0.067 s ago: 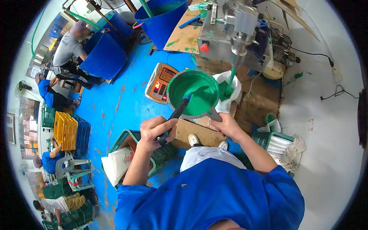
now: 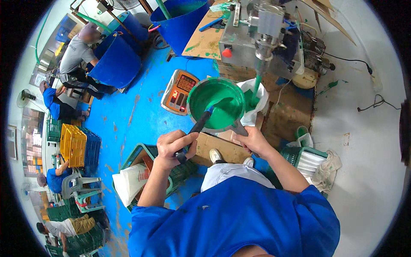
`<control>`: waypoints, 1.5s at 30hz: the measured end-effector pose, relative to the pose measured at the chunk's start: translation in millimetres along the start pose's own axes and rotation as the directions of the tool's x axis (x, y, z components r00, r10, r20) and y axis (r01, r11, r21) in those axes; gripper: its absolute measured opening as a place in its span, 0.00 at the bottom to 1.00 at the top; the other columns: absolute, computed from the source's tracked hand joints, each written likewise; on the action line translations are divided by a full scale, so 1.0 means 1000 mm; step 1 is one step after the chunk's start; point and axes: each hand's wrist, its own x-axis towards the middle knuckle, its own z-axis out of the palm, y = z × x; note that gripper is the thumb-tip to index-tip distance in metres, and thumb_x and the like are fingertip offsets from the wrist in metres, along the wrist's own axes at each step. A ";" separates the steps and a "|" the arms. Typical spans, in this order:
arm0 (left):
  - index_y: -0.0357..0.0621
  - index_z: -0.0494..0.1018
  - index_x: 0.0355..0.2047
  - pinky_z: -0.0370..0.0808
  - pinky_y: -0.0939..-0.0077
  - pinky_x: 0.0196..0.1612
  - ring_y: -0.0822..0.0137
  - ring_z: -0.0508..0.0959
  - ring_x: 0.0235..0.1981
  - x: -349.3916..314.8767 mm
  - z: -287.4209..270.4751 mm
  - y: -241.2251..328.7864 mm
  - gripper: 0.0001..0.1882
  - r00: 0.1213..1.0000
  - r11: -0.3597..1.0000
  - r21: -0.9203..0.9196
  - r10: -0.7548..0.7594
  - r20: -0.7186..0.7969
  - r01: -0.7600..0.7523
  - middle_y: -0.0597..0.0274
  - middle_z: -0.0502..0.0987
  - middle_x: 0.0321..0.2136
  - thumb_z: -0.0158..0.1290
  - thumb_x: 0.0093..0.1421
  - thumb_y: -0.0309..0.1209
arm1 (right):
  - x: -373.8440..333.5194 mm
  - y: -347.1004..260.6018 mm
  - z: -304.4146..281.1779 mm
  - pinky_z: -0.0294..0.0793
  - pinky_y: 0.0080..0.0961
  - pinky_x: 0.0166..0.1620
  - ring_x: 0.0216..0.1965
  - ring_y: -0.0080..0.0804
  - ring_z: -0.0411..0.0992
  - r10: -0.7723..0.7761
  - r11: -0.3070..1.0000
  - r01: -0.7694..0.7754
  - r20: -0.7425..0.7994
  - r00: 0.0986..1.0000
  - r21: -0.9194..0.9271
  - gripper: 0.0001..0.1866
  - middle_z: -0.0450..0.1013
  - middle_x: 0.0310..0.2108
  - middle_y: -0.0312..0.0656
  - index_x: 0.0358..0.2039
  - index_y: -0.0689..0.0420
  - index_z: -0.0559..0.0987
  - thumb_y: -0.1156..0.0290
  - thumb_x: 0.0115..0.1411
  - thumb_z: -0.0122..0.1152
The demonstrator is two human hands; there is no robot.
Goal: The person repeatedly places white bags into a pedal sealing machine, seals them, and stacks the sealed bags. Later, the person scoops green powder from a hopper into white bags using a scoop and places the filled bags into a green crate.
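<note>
Around the grey handle of a round dipper (image 2: 238, 127), my right hand (image 2: 254, 142) is closed. Green, paint-like paste (image 2: 227, 113) coats the dipper's inside and lies in its bottom. My left hand (image 2: 174, 147) grips a black-handled tool (image 2: 199, 123) with a blue collar, a spatula or scraper by its look. Its far end rests inside the dipper against the paste; the tip is too smeared with green to make out. Just right of the dipper, a white plastic bag (image 2: 264, 96) holds more green paste. A green strand (image 2: 257, 83) runs down into it from the metal nozzle (image 2: 262, 64).
An orange-faced scale (image 2: 181, 92) stands left of the dipper. Ahead is a metal machine (image 2: 239, 45) with a red button. Green crates (image 2: 141, 154) flank me, the left one holding white bags. Blue tubs (image 2: 115, 64) and several people occupy the far left.
</note>
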 end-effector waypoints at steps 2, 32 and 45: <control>0.44 0.78 0.28 0.67 0.80 0.17 0.70 0.73 0.15 -0.006 0.010 0.013 0.14 0.996 0.998 -0.016 -0.059 -0.067 0.058 0.64 0.71 0.15 0.57 0.37 0.17 | -0.011 0.008 -0.008 0.61 0.22 0.13 0.10 0.21 0.64 0.027 1.000 -0.027 -0.007 1.000 -0.010 0.15 0.66 0.12 0.36 0.22 0.62 0.71 0.63 0.53 0.61; 0.37 0.72 0.27 0.60 0.81 0.09 0.74 0.66 0.08 -0.010 0.104 0.044 0.08 0.124 0.057 -0.933 -0.992 -0.013 0.354 0.60 0.71 0.14 0.51 0.55 0.31 | -0.113 0.092 -0.064 0.57 0.20 0.11 0.08 0.20 0.59 0.248 0.932 -0.210 -0.099 0.964 0.296 0.11 0.63 0.11 0.35 0.23 0.59 0.68 0.70 0.54 0.60; 0.43 0.76 0.31 0.73 0.72 0.30 0.57 0.78 0.27 -0.010 0.268 -0.018 0.08 0.856 0.828 -0.273 -0.516 -0.030 0.490 0.52 0.77 0.25 0.58 0.49 0.27 | -0.184 0.130 -0.091 0.57 0.19 0.11 0.08 0.19 0.59 0.428 0.883 -0.272 -0.416 0.803 0.383 0.10 0.62 0.10 0.34 0.23 0.58 0.68 0.68 0.55 0.56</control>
